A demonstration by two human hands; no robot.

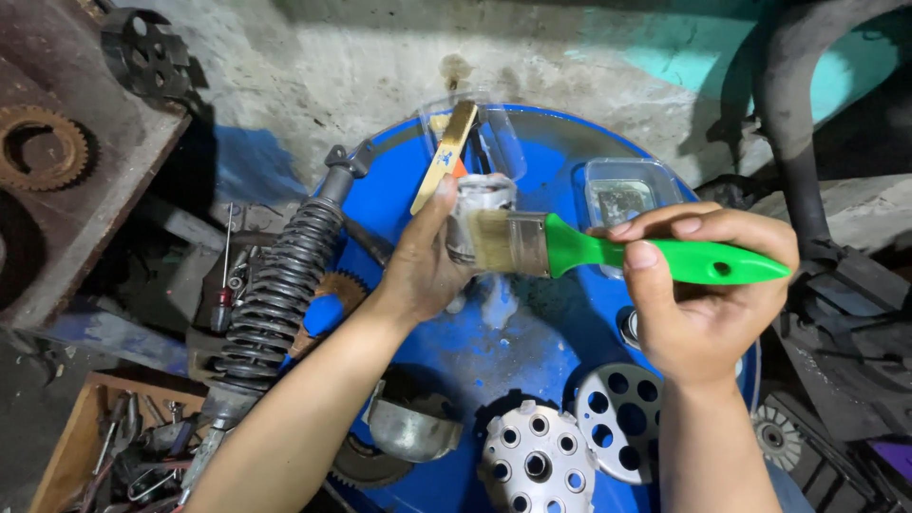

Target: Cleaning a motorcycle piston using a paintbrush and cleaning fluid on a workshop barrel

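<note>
**Head view: brush meets small metal part over a blue drum**

Head camera looks down on a round blue drum top (532, 332), glossy and wet in patches. The left hand (426, 261) is closed around a small greyish metal part (480, 204) and also clamps a flat gold-coloured strip (445, 157) that slants toward the far edge. The right hand (708, 285) grips the smooth bright-green plastic handle of a paintbrush (589, 249); its pale bristles and metal ferrule touch the part. At the far edge sit two clear plastic tubs (627, 190). Near the near edge lie two perforated silvery discs (537, 465) and a dull steel bowl (413, 432). A black coiled shock absorber (280, 285) leans at the left edge. A rusty toothed sprocket (40, 147) rests on a shelf at the left.
</note>
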